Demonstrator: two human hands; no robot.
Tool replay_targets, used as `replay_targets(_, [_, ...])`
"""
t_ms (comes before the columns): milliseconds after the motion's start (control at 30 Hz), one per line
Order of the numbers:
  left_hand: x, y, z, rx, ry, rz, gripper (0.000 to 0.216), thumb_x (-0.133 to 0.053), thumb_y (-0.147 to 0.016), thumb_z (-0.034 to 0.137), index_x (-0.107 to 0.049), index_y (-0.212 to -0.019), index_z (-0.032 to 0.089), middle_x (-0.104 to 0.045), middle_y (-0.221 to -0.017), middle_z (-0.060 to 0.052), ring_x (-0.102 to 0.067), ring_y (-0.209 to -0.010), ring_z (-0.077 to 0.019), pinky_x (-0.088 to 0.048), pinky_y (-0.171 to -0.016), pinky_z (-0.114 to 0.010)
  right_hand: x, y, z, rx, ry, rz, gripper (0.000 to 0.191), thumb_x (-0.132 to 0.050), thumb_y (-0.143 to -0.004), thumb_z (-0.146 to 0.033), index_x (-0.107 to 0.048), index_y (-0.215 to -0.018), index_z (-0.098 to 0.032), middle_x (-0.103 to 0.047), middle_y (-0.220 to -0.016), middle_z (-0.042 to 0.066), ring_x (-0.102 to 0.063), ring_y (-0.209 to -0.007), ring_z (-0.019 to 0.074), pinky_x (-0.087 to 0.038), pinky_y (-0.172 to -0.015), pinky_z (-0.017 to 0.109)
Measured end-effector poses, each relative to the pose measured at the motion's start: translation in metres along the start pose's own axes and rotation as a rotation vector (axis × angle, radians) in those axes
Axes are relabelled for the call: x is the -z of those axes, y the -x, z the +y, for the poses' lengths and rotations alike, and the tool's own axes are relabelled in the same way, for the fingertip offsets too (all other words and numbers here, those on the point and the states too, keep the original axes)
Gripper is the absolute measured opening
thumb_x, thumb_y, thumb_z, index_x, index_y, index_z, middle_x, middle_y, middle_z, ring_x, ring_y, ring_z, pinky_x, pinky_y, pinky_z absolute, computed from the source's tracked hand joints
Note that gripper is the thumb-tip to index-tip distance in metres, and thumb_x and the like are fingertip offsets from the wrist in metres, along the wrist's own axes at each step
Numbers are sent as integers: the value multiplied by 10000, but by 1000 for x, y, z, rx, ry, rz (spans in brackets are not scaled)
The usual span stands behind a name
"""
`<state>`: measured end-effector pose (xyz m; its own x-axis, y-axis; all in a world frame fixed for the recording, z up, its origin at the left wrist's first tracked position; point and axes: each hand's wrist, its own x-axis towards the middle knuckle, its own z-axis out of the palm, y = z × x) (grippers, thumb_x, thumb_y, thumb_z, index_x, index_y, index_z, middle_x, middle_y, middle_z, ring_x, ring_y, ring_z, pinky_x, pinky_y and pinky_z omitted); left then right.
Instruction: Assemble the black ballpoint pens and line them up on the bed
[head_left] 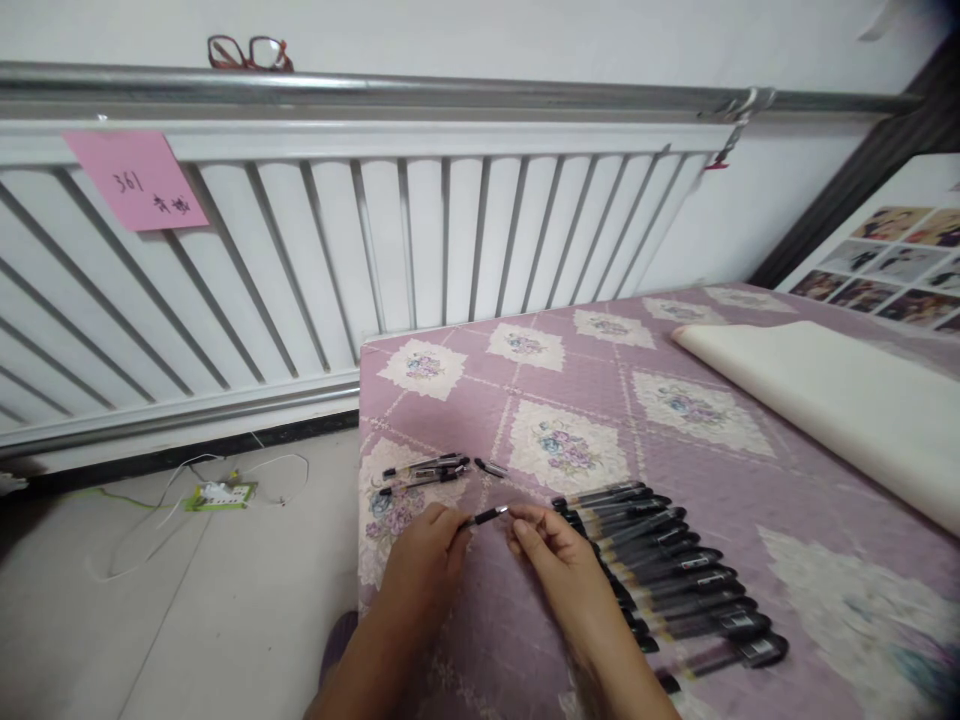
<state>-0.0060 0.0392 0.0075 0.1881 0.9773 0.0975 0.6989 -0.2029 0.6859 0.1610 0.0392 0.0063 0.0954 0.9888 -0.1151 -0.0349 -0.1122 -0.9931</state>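
Note:
My left hand (pixel 431 560) is closed around an uncapped pen (pixel 489 516), its black grip and silver tip sticking out to the right. At that tip are the curled fingers of my right hand (pixel 551 550), thumb and forefinger close together; whatever they pinch, if anything, is too small to make out. Just beyond my hands lies a loose black pen cap (pixel 491 467). Several capped pens (pixel 426 467) are bunched to its left. Beside my right hand, a long row of black-capped pens (pixel 675 560) lies side by side, partly hidden by my forearm.
The pens lie on a purple floral bedspread (pixel 577 385). A rolled cream sheet (pixel 832 400) rests at the right. Behind is a white radiator (pixel 450 230) with a pink note (pixel 139 180); glasses (pixel 250 53) sit on the pipe above. A power strip (pixel 221 495) with cables is on the floor.

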Motion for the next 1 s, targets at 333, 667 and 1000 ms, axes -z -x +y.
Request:
replay_targets(333, [4,-8,-7,23,33,189,271,-439,-847,157,-615,-1048,202,-627,-987,-64,-572,-947,-206,-440,-855,-348,2,-1,-2,44,6,95,369,-693,-662,-533,-674,-817,-198,-659,-713,22,-591,-655,176,-478,-614,274])
replay_targets(667, [-7,-53,26,-35,-132,83,239,-450,-867,162,-634,-1016,194,-591,-1055,-75,-574,-985,-193,-430,-891,-307,18,0,-5,119,-63,215,375,-674,-687,-536,-666,-851,-199,-642,-675,13,-589,-636,176,-492,-624,290])
replay_targets(1000, [-49,-93,39,13,-347,-150,182,-482,-838,112,-639,-929,132,-612,-1018,-133,-615,-911,-219,-450,-809,-310,31,4,-17,134,-126,236,320,-667,-698,-494,-654,-825,-201,-643,-679,10,-595,-647,173,-499,-649,295])
